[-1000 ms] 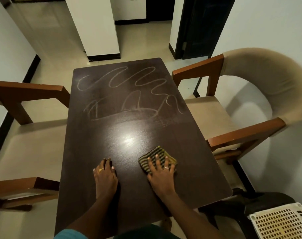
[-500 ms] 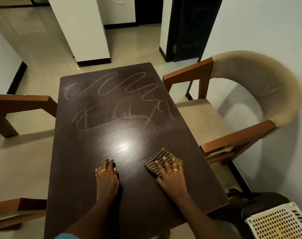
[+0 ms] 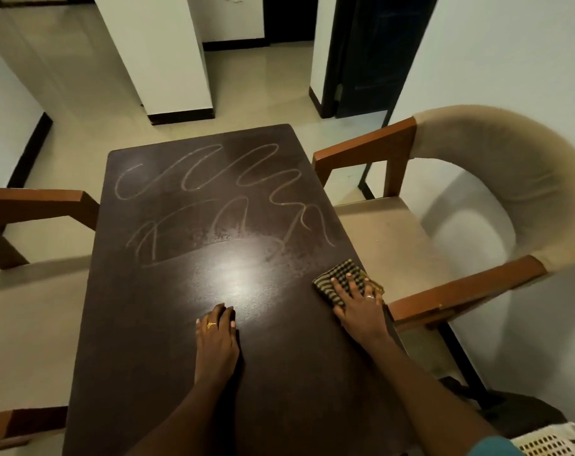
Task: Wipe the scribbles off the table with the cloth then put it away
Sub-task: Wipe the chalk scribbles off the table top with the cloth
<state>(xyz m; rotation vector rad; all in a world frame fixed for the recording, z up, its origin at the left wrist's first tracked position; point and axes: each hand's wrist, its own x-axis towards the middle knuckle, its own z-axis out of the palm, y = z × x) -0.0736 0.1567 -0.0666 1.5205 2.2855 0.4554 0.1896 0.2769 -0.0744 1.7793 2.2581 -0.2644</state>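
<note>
Two hands lie flat on the dark brown table (image 3: 141, 340), well apart. The left hand (image 3: 217, 337) rests at lower centre, fingers together. The right hand (image 3: 358, 306) presses straight, spread fingers on the checked cloth (image 3: 340, 273) at the table's right edge. Pale scribbles (image 3: 210, 192) loop across the upper half of the tabletop, above a glare of light. A left-side armchair (image 3: 33, 199) and a right-side armchair (image 3: 496, 179) flank it. Cream floor (image 3: 263, 87), a white pillar (image 3: 161, 54) and a dark doorway (image 3: 374, 51) fill the upper frame
</note>
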